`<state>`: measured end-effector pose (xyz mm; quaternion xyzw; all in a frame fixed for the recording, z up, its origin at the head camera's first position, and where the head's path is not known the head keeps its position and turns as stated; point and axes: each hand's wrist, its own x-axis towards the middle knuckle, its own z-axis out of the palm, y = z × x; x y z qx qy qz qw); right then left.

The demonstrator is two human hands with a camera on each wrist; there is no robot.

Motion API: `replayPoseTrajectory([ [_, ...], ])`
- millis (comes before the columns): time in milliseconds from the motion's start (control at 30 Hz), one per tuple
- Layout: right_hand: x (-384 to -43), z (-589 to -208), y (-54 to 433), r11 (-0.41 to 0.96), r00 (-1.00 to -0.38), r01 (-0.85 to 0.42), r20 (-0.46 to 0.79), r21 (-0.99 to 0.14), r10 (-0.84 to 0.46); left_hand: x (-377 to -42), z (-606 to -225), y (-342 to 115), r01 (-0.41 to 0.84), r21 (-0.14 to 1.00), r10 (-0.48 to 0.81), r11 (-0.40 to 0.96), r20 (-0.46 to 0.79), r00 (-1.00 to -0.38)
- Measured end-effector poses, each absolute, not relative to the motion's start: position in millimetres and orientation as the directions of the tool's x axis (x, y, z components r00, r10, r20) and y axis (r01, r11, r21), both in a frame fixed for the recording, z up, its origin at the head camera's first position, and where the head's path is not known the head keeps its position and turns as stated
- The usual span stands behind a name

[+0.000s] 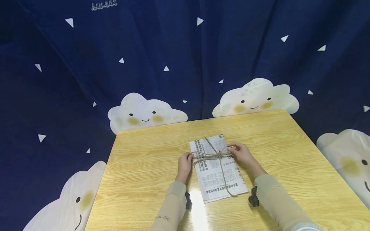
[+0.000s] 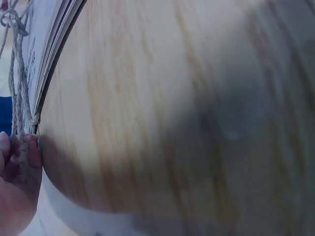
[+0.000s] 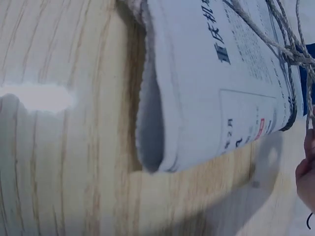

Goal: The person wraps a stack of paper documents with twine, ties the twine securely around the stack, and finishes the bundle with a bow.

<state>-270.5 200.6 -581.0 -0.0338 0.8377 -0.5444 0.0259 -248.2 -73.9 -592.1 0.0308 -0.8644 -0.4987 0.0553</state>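
Observation:
A folded newspaper [image 1: 212, 173] lies flat on the table, bound lengthwise and crosswise with thin twine [image 1: 224, 176]. The strands meet in a knot [image 1: 218, 155] on its upper half, with loops and ends drawn out to both sides. At the newspaper's left edge, my left hand [image 1: 185, 164] pinches twine between thumb and fingers; the left wrist view shows several strands [image 2: 17, 83] running into those fingers. Over by the right edge, my right hand [image 1: 242, 154] pinches the twine on that side. Only part of this hand [image 3: 307, 164] enters the right wrist view, beside the newspaper's folded layers [image 3: 197, 93].
The light wooden table [image 1: 144, 166] extends around the newspaper on all sides. Behind it hangs a dark blue curtain [image 1: 173, 41] with white triangles and smiling clouds. Black clips [image 1: 253, 197] sit at both wrists, over beige sleeves [image 1: 277, 199].

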Motion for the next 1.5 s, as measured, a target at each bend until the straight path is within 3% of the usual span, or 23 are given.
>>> replayPoseTrajectory([
  [300, -269, -571, 193, 0.427, -0.999, 0.049, -0.041, -0.903, 0.027, -248, -592, -76, 0.034, 0.796, 0.005, 0.604, 0.038, -0.999],
  [500, -269, -571, 193, 0.452, -0.999, 0.011, -0.033, -0.892, -0.041, -249, -593, -74, 0.105, 0.753, 0.076, 0.65, 0.074, -0.994],
  [700, -267, -572, 193, 0.556, -0.998, -0.063, 0.045, -0.829, -0.046, -250, -592, -69, 0.09, 0.845, 0.074, 0.526, 0.06, -0.995],
  [933, -265, -571, 191, 0.569, -0.991, -0.13, 0.113, -0.812, -0.065, -248, -593, -67, 0.167, 0.892, -0.027, 0.42, 0.196, -0.98],
  [1167, -266, -575, 191, 0.53, -0.997, -0.074, 0.078, -0.844, -0.016, -248, -592, -62, 0.221, 0.926, 0.005, 0.304, 0.231, -0.973],
  [1500, -261, -572, 186, 0.467, -1.0, -0.014, 0.006, -0.884, -0.018, -247, -589, -47, 0.284, 0.833, 0.176, 0.475, 0.227, -0.958],
])
